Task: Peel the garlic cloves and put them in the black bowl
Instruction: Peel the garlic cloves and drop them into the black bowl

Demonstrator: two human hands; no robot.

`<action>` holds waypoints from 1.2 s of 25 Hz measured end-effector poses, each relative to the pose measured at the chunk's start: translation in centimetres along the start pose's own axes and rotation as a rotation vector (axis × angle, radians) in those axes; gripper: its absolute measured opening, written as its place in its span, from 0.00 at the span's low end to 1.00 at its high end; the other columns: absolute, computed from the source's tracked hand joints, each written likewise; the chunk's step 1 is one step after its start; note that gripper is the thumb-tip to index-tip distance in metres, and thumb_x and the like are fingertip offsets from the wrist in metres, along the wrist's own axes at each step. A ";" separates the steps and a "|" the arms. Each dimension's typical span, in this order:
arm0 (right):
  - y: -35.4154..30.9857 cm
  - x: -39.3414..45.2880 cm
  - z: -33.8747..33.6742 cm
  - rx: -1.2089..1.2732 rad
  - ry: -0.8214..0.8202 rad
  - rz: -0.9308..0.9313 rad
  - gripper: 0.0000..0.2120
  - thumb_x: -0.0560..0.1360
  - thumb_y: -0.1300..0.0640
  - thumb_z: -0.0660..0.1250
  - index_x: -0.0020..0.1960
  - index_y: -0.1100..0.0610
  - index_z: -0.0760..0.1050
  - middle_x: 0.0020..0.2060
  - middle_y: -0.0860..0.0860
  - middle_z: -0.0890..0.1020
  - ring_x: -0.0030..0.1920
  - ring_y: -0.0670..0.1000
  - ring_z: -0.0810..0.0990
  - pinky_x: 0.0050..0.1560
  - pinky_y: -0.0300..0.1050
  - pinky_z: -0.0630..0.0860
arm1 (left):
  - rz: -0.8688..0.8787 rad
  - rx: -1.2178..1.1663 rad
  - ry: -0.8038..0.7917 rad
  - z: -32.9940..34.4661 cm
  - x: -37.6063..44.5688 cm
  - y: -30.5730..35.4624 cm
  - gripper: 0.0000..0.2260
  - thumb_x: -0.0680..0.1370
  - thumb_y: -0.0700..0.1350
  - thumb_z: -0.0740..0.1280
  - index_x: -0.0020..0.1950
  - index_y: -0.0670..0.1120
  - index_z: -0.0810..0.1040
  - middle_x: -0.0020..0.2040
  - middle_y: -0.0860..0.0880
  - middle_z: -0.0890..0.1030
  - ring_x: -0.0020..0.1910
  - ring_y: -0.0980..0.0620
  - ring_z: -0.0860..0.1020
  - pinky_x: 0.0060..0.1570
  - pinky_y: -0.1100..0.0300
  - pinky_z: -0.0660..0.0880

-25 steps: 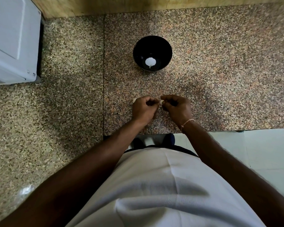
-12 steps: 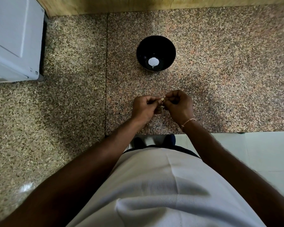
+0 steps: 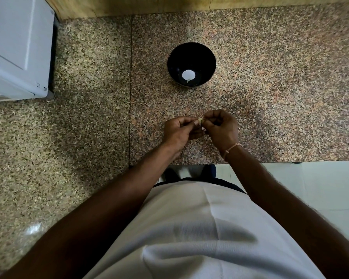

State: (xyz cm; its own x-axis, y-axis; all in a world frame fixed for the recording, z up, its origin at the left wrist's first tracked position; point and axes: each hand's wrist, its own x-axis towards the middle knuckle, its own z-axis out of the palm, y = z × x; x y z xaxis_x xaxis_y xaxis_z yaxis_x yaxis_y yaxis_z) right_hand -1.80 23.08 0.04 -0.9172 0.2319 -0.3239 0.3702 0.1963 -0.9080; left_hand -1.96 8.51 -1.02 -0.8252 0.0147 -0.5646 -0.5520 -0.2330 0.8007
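Your left hand (image 3: 179,130) and right hand (image 3: 222,127) meet above the granite counter (image 3: 280,117), fingers curled, both pinching one garlic clove (image 3: 200,120) between the fingertips. Expect the clove to be light, firm and slippery once bared, and its skin thin and brittle. Hold the body with one hand; pick at the skin from an end with the other. Beyond the grip, well apart, the black bowl (image 3: 172,61) holds one pale piece, apparently garlic.

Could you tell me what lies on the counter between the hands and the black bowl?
Nothing: in the head view, only bare speckled counter separates the hands, left and right, from the black bowl.
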 end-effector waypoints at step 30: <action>1.4 1.2 -0.9 -0.062 0.053 -0.003 0.09 0.74 0.63 0.73 0.47 0.50 0.81 0.41 0.49 0.85 0.41 0.49 0.83 0.41 0.47 0.82 | -0.093 -0.107 0.091 0.7 0.8 0.3 0.05 0.83 0.39 0.69 0.55 0.38 0.83 0.45 0.39 0.86 0.40 0.47 0.85 0.39 0.57 0.83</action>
State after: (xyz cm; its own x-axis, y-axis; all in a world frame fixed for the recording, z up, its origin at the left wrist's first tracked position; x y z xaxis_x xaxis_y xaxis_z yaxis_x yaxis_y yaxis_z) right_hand -2.26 24.50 -1.38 -0.9099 0.2812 -0.3051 0.3774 0.2555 -0.8901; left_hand -2.89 9.11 -1.09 -0.7544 -0.0466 -0.6548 -0.6053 -0.3367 0.7213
